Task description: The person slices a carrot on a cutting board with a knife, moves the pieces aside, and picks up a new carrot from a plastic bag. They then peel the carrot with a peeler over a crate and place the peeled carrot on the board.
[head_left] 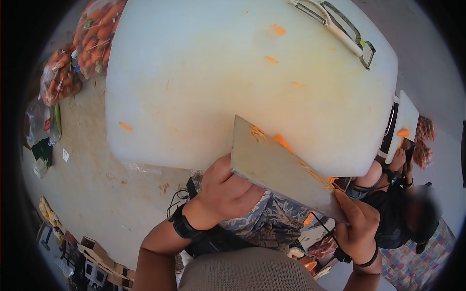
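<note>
A wide grey cleaver (276, 162) is held slantwise over the near edge of the white cutting board (204, 87). Its handle does not show. My left hand (232, 189) is closed at the blade's left end, fingers partly hidden beneath it. My right hand (357, 220) is closed around the lower right end, with the index finger and thumb close to the blade's corner. Orange carrot shreds (315, 174) cling along the blade's far edge. A larger carrot piece (282, 142) sits by that edge, and several carrot scraps (272, 60) lie across the board.
Two peelers (347, 29) lie at the board's far right corner. Bags of carrots (99, 39) stand on the floor at the left. On the right, another person (395, 208) works at a smaller white board (407, 109). Wooden crates (104, 257) are at the lower left.
</note>
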Available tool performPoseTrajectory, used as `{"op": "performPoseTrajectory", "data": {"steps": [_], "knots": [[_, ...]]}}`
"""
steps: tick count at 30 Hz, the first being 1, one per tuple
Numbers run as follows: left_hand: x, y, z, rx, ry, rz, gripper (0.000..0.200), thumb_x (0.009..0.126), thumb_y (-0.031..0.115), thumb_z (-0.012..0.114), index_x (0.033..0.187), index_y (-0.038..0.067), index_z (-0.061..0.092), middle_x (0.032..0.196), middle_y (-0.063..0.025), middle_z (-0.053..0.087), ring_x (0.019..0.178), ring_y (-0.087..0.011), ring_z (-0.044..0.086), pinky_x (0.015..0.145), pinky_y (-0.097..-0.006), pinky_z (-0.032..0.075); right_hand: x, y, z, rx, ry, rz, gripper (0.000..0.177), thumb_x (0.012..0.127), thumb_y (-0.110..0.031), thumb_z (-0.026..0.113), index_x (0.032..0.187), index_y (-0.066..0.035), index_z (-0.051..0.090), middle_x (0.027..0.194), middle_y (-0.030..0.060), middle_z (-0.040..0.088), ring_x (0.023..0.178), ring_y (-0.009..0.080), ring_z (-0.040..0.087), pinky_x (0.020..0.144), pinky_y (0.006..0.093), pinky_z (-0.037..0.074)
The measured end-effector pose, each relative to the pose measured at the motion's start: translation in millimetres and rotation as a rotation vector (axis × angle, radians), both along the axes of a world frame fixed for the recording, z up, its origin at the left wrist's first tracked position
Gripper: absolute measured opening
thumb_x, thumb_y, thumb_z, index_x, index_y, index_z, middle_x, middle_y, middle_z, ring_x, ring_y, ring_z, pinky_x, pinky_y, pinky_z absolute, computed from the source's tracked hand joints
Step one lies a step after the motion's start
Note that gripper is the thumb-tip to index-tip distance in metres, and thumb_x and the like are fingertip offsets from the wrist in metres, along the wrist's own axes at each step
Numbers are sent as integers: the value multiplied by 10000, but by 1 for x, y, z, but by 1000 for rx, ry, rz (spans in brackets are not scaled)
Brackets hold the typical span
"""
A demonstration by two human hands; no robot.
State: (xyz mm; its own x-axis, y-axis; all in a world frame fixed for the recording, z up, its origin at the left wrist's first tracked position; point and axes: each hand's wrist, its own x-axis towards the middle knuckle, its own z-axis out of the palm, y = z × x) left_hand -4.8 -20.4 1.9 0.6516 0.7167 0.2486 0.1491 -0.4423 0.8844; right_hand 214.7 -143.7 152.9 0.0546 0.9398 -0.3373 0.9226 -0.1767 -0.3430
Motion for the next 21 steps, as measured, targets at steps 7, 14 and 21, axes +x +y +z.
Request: {"op": "performPoseTrajectory", "data": {"steps": [7,14,21], "knots": [[2,-1,2,-9,45,4,304,527,42,690,829,73,709,958,-45,626,900,-309,617,768,-390,546,-6,7,5,-7,-53,58,693,536,-19,624,1225,26,569,642,95,471,502,257,492,495,364,418],[1,10,5,258,-21,-32,230,559,21,669,774,92,705,954,-20,616,900,-264,600,756,-367,542,-2,13,1,-52,-48,57,693,508,-1,613,1199,34,577,634,88,457,498,258,490,482,371,407],[5,13,8,363,-2,-2,225,549,14,700,772,47,699,969,-38,607,878,-253,579,728,-351,540,-7,26,-3,-63,-95,89,640,517,8,624,1156,26,588,630,78,454,500,241,501,467,353,408]]}}
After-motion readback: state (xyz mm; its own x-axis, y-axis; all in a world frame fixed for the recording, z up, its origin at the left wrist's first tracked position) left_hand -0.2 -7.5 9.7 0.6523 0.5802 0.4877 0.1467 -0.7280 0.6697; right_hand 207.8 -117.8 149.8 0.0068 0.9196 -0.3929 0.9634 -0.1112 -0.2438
